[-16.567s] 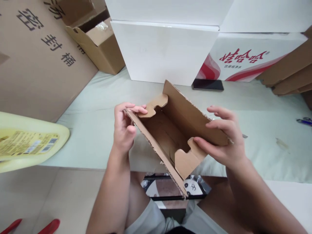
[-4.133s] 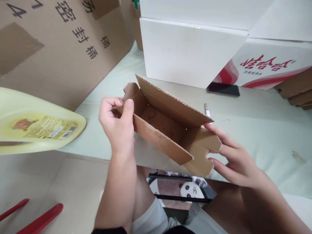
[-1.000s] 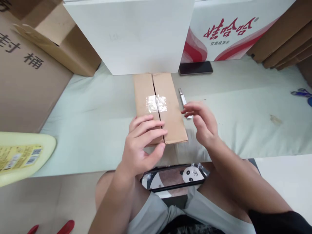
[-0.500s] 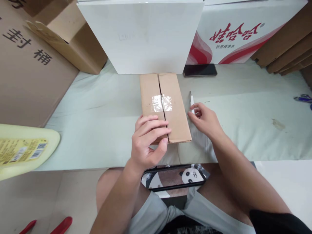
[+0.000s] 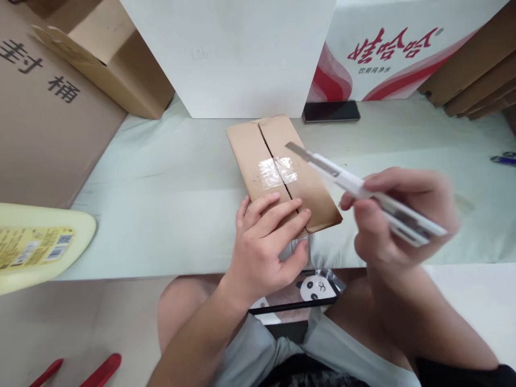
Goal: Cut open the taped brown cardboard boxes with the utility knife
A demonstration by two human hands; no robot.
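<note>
My left hand (image 5: 266, 247) lies on the near end of a small brown cardboard box (image 5: 252, 144), fingers outstretched over its top flaps and thumb by the near edge. A dark seam runs between the flaps, bridged by a piece of clear tape (image 5: 278, 171). To the right, my right hand (image 5: 407, 209), slightly blurred, is closed around a white utility knife (image 5: 342, 178). The metal blade points up and left above the box's right flap; contact between them cannot be made out.
A black phone (image 5: 331, 111) lies at the back before a white-and-red carton (image 5: 387, 54). A large white box (image 5: 234, 59) stands behind the small box. Brown cartons (image 5: 121, 70) and a pale yellow bottle (image 5: 40, 247) are left. A panda-printed item (image 5: 314, 290) rests by the lap.
My right hand has lifted the utility knife off the table and raised it toward the box. The box has turned, its near end shifting right along with my left hand.
</note>
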